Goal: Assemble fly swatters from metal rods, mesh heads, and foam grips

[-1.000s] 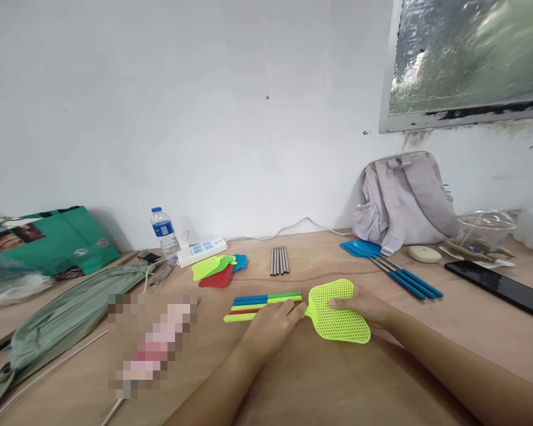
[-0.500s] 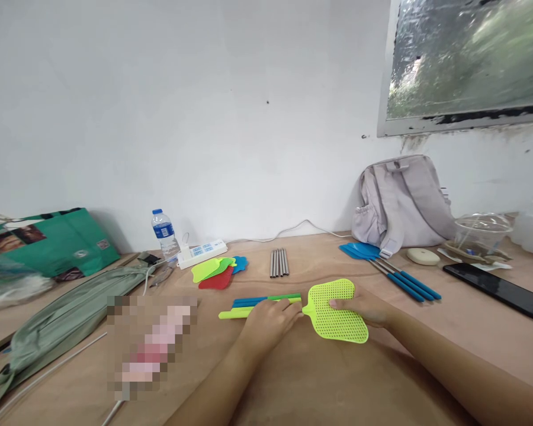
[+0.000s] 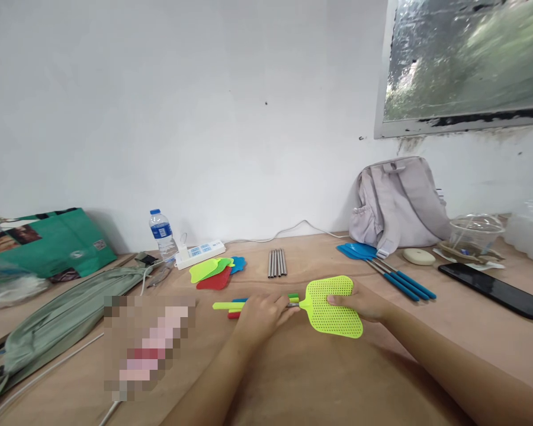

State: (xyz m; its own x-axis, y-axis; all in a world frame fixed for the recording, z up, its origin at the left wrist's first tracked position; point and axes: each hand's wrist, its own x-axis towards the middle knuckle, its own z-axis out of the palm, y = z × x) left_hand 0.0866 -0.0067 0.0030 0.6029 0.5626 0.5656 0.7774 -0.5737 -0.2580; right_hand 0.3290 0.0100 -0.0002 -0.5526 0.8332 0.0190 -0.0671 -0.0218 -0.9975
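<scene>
A yellow-green fly swatter lies across both my hands. My right hand is closed on its perforated head, thumb on top. My left hand is wrapped round the yellow-green handle, which sticks out to the left. Between the left fingers and the neck of the head shows a short piece of metal rod. Partly hidden under and behind my left hand are more handles: a blue handle, a green handle and a red handle.
Behind lie loose swatter heads, several metal tubes and a white power strip beside a water bottle. Blue swatters, a phone and a backpack are on the right. A green-grey bag lies left.
The yellow-green handle has shifted slightly left and up with my left hand. Metal rod now shows beside the head's neck, and a red handle has come into sight below.
</scene>
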